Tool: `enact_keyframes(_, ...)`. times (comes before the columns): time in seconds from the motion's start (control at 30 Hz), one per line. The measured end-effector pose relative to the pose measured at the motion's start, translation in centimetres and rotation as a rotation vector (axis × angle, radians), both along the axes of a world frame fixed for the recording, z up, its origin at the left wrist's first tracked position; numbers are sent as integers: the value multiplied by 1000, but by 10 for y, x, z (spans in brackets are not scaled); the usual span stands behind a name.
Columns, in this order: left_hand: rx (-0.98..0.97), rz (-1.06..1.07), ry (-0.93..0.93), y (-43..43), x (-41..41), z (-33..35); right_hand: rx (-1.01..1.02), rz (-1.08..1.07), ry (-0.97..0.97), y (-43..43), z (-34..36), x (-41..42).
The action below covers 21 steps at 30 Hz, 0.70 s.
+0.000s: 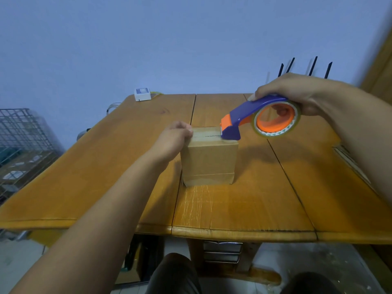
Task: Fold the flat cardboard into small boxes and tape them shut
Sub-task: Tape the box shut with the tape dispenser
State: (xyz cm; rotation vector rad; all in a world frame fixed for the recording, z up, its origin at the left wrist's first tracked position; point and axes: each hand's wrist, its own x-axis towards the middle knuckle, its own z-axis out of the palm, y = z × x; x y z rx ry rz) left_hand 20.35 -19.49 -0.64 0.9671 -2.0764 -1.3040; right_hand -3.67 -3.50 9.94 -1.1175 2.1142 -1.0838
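Note:
A small brown cardboard box (pixel 209 162) stands upright in the middle of the wooden table (pixel 106 177). Its top flaps are closed and a strip of clear tape runs along the top seam. My left hand (pixel 174 136) presses on the box's top left edge, fingers curled over it. My right hand (pixel 297 92) grips a blue and orange tape dispenser (pixel 261 117) with a roll of clear tape. The dispenser's nose rests on the right end of the box's top.
A small white device (pixel 142 94) lies at the table's far left edge. A wire cage (pixel 21 132) with flat items stands left of the table. Black antennas (pixel 311 66) rise behind my right hand. My knees show below the table's near edge.

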Motion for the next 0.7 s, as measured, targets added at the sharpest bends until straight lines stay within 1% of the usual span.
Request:
enact_keyframes(0.07, -134, -35, -166, -2, -7, 15, 7, -4, 31, -4, 4, 1)
enact_keyframes(0.17, -402, -82, -483, 2, -26, 29, 12, 2, 43, -6, 4, 1)
enact_keyframes(0.2, -480, -105, -562, 5, -32, 28, 9, 0, 35, -6, 4, 0)
enact_keyframes(0.27, -592, -153, -643, 9, -40, 21, 2, 2, 13, -4, 1, -2)
enact_keyframes(0.33, -663, -176, -670, 9, -40, 15, -6, 2, -13, -2, -4, -5)
enact_keyframes(0.5, -729, -222, -779, 9, -42, 23, -37, -35, -82, 3, -12, -7)
enact_keyframes(0.57, -765, -256, -727, 14, -43, 27, -55, -52, -97, 5, -15, -8)
enact_keyframes(0.7, -756, -377, -586, 21, -37, 22, -72, -49, -130, 9, -19, -8)
